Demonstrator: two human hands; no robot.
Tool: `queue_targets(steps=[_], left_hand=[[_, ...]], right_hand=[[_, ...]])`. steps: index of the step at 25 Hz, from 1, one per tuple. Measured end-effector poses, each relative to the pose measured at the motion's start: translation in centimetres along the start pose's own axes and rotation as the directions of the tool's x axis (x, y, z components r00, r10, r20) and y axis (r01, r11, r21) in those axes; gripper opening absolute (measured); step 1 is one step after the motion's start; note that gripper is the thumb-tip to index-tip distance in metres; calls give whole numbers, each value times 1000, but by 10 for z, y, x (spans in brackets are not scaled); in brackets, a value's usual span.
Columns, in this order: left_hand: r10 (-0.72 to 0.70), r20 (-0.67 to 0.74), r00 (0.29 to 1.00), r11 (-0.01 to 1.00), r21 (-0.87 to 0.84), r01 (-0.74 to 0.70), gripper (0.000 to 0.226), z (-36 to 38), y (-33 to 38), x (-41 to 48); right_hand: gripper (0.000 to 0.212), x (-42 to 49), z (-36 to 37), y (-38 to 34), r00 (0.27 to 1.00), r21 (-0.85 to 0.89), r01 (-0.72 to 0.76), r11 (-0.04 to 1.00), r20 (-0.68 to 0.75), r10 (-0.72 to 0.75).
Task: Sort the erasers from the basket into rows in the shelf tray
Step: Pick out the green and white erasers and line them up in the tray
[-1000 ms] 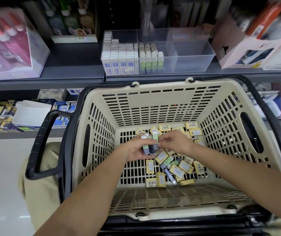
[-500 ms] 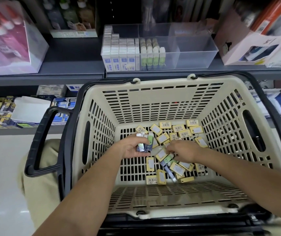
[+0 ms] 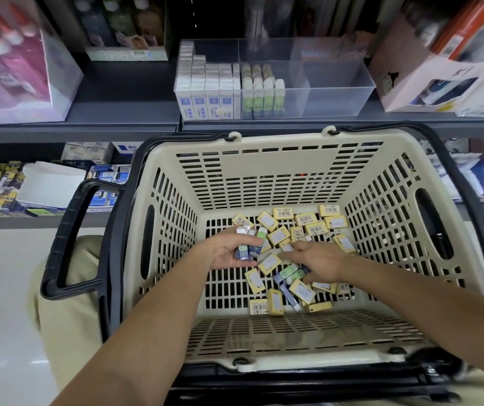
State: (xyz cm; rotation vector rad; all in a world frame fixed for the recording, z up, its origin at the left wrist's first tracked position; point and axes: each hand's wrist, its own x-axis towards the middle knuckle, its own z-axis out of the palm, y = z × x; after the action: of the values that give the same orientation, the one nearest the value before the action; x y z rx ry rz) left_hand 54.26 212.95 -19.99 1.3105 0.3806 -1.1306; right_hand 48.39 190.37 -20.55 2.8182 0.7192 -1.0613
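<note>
A beige slotted basket [image 3: 264, 183] holds several loose erasers: yellow-sleeved ones [image 3: 278, 235] and a few green and blue stick erasers [image 3: 289, 272]. My left hand [image 3: 226, 253] grips a small bunch of stick erasers [image 3: 249, 247] above the basket floor. Lower and to the right, my right hand [image 3: 321, 263] reaches into the pile, its fingers on the green and blue erasers; whether it grips one is hidden. On the shelf above stands the clear tray [image 3: 337, 83], with rows of white-and-blue erasers [image 3: 205, 92] and green stick erasers [image 3: 261, 92] at its left.
The tray's right compartments hold nothing. A pink-white box [image 3: 15, 68] stands at the shelf's left, a white carton [image 3: 428, 74] at its right. The basket's black handle [image 3: 70, 238] sticks out left. A lower shelf carries stationery packs [image 3: 53, 186].
My right hand has left the bunch in my left hand and dropped down and right into the pile. My left hand has kept hold of its erasers and barely moved.
</note>
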Motion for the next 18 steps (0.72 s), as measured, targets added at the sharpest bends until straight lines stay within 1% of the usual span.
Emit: queue_targets(steps=[3, 6, 8, 9, 11, 13, 14, 15, 16, 18], left_hand=[[3, -14, 1000, 1000, 11, -3, 33, 1, 0, -1], [7, -19, 1000, 1000, -2, -7, 27, -1, 0, -2], [7, -12, 1000, 1000, -8, -7, 24, -1, 0, -2], [7, -15, 1000, 1000, -10, -7, 24, -1, 1, -3], [6, -35, 999, 1000, -7, -6, 25, 0, 1, -3], [17, -58, 998, 1000, -1, -17, 25, 2, 1, -4], [26, -69, 997, 1000, -2, -26, 25, 2, 2, -4], [35, -82, 996, 999, 6, -35, 25, 1, 2, -4], [40, -93, 995, 999, 31, -37, 27, 0, 2, -4], [11, -85, 996, 995, 99, -2, 35, -2, 1, -4]], right_hand=[[56, 6, -5, -3, 996, 53, -59, 997, -69, 62], [50, 10, -4, -6, 987, 18, -68, 998, -145, 70], [47, 11, -1, -7, 978, -51, -37, 998, -207, 26], [46, 12, 0, -8, 976, -86, -2, 996, -215, -17], [46, 13, 0, -7, 978, -131, 56, 990, -192, -81], [47, 13, 0, -8, 980, -140, 77, 987, -169, -100], [46, 12, -1, -9, 981, -114, 90, 989, -164, -108], [45, 11, -5, -9, 980, -45, 103, 994, -164, -109], [44, 9, -11, -10, 981, 66, 113, 991, -169, -100], [43, 6, -26, -13, 978, 280, 131, 951, -191, -79]])
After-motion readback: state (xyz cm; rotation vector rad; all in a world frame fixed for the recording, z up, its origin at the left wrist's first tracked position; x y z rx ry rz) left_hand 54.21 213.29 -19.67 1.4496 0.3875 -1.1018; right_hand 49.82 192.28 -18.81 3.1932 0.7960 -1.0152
